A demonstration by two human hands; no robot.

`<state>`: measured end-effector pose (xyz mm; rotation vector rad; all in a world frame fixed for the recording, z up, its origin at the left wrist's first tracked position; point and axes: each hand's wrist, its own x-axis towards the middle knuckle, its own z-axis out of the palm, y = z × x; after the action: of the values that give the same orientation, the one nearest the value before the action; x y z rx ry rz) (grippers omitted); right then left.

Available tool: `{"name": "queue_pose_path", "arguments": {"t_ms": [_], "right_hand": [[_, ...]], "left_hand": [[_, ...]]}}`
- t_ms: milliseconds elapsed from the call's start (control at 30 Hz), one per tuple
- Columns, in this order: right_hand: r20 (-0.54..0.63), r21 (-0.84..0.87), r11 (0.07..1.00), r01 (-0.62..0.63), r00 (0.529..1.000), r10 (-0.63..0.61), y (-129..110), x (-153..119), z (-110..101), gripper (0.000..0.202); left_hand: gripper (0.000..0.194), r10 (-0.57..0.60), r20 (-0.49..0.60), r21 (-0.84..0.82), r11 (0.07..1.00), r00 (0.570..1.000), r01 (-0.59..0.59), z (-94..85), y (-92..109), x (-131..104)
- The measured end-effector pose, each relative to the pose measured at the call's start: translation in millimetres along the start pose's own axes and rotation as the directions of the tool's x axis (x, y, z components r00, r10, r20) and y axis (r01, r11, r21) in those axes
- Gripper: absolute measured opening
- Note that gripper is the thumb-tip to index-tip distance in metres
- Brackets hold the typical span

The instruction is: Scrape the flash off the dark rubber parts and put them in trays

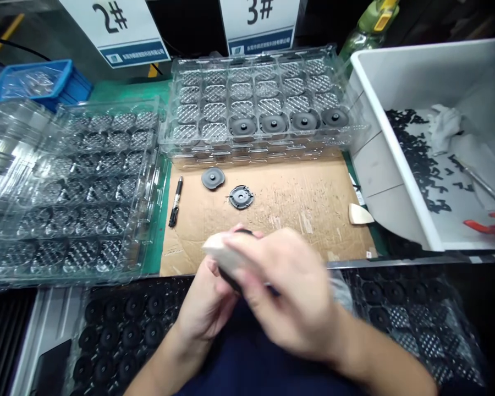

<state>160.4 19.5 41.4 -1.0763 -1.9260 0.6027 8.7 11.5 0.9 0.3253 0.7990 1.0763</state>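
Note:
My left hand (208, 302) is closed around a dark round plastic part (229, 278), mostly hidden by my fingers. Blurred by motion, my right hand (289, 280) grips a pale wedge-shaped block (223, 250) and holds it against or just over that part; contact is not clear. Beyond my hands, on the cardboard sheet (297, 192), lie two similar parts: a grey disc (213, 177) with its small centre knob up, and a dark disc (241, 197) showing its ribbed side.
A clear compartment tray (268, 88) with several discs stands behind the cardboard. Stacked clear trays (86, 181) are at left, beside a pen (175, 202). Another pale block (359, 214) lies near a white bin (396, 148) of black pieces. Filled trays (124, 324) sit below the table edge.

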Motion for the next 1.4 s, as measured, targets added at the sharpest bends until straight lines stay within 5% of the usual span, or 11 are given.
{"name": "queue_pose_path", "arguments": {"t_ms": [133, 300, 433, 567, 733, 833, 933, 1167, 1267, 1333, 1400], "right_hand": [[0.269, 0.11, 0.994, -0.004, 0.963, -0.026, -2, 11, 13, 0.027], [0.096, -0.031, 0.999, 0.009, 0.995, -0.006, 2, 20, 19, 0.032], [0.286, 0.069, 0.997, 0.03, 0.957, -0.049, 3, 4, 7, 0.029], [0.258, -0.199, 0.977, -0.073, 0.958, 0.124, 10, -2, -6, 0.031], [0.257, 0.053, 0.99, 0.133, 0.956, -0.143, 32, 17, -1, 0.032], [0.149, 0.066, 0.99, -0.127, 0.982, 0.116, 57, 9, 7, 0.031], [0.117, -0.08, 0.936, -0.342, 0.93, 0.35, 90, -20, 21, 0.031], [-0.005, -0.17, 0.898, -0.407, 0.911, 0.412, 112, -53, 36, 0.034], [-0.051, -0.13, 0.909, -0.396, 0.918, 0.392, 88, -40, 28, 0.032], [-0.031, -0.087, 0.932, -0.353, 0.936, 0.352, 73, -36, 27, 0.032], [-0.005, -0.056, 0.949, -0.309, 0.951, 0.31, 66, -40, 32, 0.035]], "left_hand": [[0.049, -0.012, -0.055, 0.014, 1.0, 0.998, 0.013, -9.2, 1, -3], [0.038, -0.082, -0.091, -0.04, 0.996, 0.992, 0.078, -12.8, -6, -3], [0.048, -0.121, 0.019, -0.059, 0.991, 0.992, 0.122, -15.5, 2, -1], [0.052, -0.145, -0.03, -0.039, 0.989, 0.989, 0.144, -13.1, 5, 0], [0.035, -0.19, 0.068, -0.053, 0.98, 0.979, 0.194, -7.8, 0, -2], [0.049, -0.181, 0.137, -0.092, 0.977, 0.974, 0.194, -14.0, 2, -5], [0.057, -0.168, 0.151, -0.166, 0.967, 0.974, 0.193, -21.8, 2, -6], [0.053, -0.167, 0.306, -0.229, 0.943, 0.937, 0.243, -23.0, 1, -4], [0.05, -0.093, 0.304, -0.141, 0.98, 0.948, 0.141, -23.7, 0, -6], [0.051, 0.074, 0.245, 0.069, 0.993, 0.967, -0.094, -27.6, -4, -7], [0.072, 0.307, 0.248, 0.395, 0.834, 0.919, -0.386, -33.5, -9, -6]]}}
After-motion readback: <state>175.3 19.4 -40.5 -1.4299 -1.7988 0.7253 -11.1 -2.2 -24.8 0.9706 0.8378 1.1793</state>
